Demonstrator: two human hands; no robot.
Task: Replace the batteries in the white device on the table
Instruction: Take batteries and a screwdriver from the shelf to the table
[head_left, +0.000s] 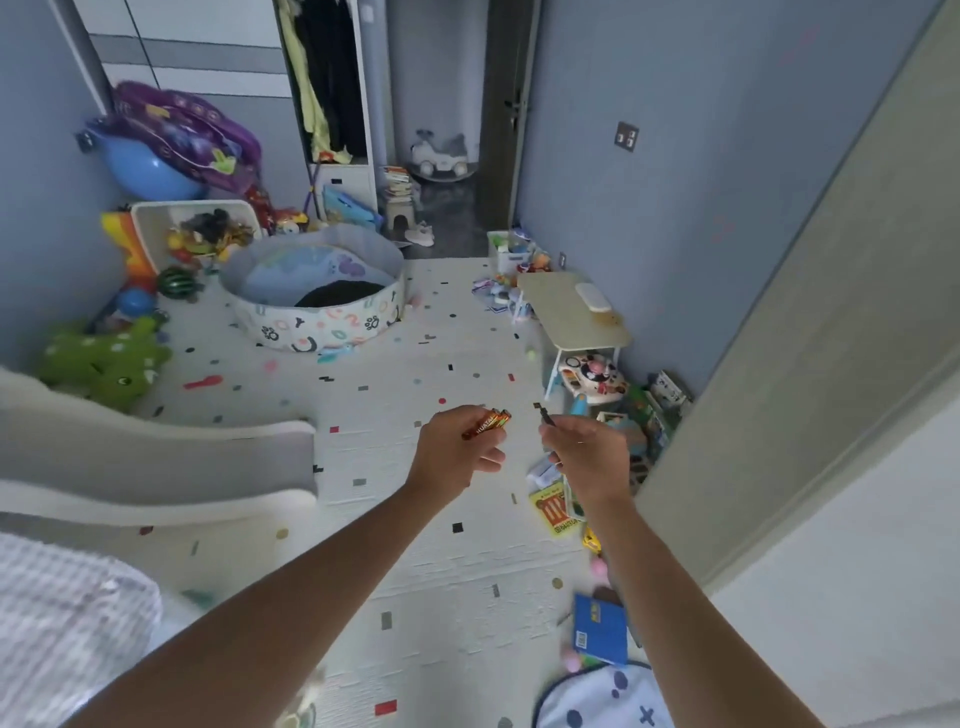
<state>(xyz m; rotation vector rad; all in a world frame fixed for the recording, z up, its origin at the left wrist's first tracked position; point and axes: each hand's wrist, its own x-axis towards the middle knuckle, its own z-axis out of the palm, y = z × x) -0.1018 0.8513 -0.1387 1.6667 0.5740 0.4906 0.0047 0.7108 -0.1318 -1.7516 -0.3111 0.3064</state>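
Observation:
My left hand (457, 449) is closed around a small bundle of red-and-gold batteries (488, 422), their ends sticking out past my fingers. My right hand (587, 454) pinches a thin dark tool (545, 415), its tip pointing up and away. Both hands are held out in front of me, above the floor mat. The white device (594, 298) lies on the small low table (558, 317) against the right wall, well beyond my hands.
A round fabric play pen (317, 304) sits in the middle of the floor. Toys and bins crowd the left wall and the floor under and beside the table. Books (600, 626) lie on the mat near my right arm. A padded white piece of furniture (156, 467) stands at left.

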